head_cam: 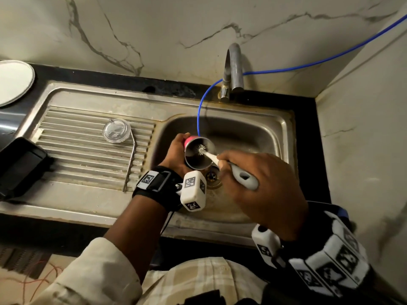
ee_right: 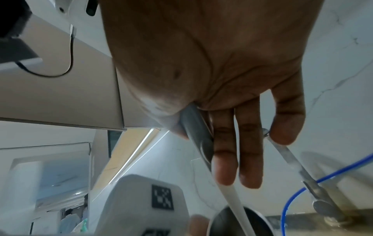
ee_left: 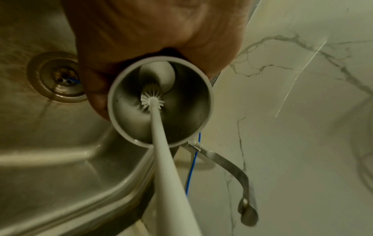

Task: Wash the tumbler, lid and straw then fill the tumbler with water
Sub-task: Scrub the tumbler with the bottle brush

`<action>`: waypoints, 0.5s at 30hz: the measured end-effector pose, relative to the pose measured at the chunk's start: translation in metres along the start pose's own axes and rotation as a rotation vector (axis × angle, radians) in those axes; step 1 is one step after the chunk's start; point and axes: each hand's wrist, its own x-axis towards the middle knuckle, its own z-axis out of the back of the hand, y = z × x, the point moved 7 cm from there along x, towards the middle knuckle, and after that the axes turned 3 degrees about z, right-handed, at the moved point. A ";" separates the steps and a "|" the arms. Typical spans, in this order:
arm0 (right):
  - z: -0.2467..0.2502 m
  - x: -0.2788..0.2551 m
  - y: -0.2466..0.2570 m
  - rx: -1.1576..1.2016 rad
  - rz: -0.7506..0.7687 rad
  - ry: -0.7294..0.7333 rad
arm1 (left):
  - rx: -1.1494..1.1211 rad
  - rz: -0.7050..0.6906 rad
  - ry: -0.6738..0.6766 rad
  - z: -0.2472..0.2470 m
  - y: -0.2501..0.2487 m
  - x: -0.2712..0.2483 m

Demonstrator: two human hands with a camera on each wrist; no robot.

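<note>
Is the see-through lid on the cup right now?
No, the lid lies on the ribbed part of the sink, apart from the cup that the left hand holds.

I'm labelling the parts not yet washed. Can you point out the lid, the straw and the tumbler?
lid [head_cam: 116, 130]: head view, centre of the clear disc.
straw [head_cam: 130, 162]: head view, middle of the metal shaft.
tumbler [ee_left: 113, 89]: left wrist view, left side of the rim.

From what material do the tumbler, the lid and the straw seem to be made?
Tumbler: likely stainless steel inside, a dull grey sheen; the outside looks pink in the head view, perhaps a coating.
Lid: clear plastic, probably; the draining ridges show through it.
Straw: metal, it seems; thin, grey, bent near the top, faintly shiny.
</note>
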 end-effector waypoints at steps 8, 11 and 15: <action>0.033 -0.014 0.015 0.143 0.075 -0.022 | -0.108 -0.079 -0.081 0.021 -0.023 0.003; 0.039 -0.013 0.017 0.158 0.088 -0.070 | -0.104 -0.074 -0.112 0.029 -0.021 0.006; 0.022 0.001 0.002 0.160 0.073 -0.101 | -0.066 -0.049 -0.079 0.016 -0.006 0.002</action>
